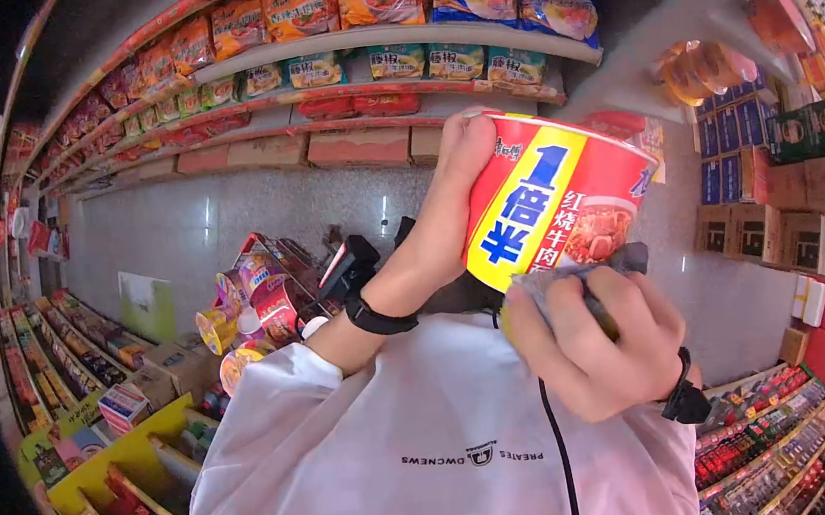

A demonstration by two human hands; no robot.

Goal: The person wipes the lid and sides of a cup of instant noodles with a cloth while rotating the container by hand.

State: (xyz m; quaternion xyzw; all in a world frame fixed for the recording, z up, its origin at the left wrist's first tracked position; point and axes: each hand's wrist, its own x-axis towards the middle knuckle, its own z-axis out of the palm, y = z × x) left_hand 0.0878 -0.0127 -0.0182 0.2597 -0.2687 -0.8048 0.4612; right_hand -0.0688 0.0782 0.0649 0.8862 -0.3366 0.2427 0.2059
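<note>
While both hands are raised in front of the chest, the noodle cup (553,207) sits between them, off any shelf and held in the air above the white sweatshirt (431,436). Its long axis is tilted, running from the lower left, near the body, up toward the right, with the wider rimmed end uppermost and the red and yellow label facing the camera.

The left hand (457,157) comes in from the left and clasps the cup's upper left side. Its fingers (472,133) are curled and pressed against the wall just under the rim, so this hand carries the cup.

The right hand (593,344) lies directly below the cup. Its fingers (628,300) are closed into a loose fist, bunching a grey cloth (548,281) that touches the cup's lower edge. The cup therefore lies up and slightly left of the right hand, and to the right of the left palm.

Further off, more cups are stacked in a wire basket (259,284) on the floor (179,232), below shelves (390,39) of packets.
</note>
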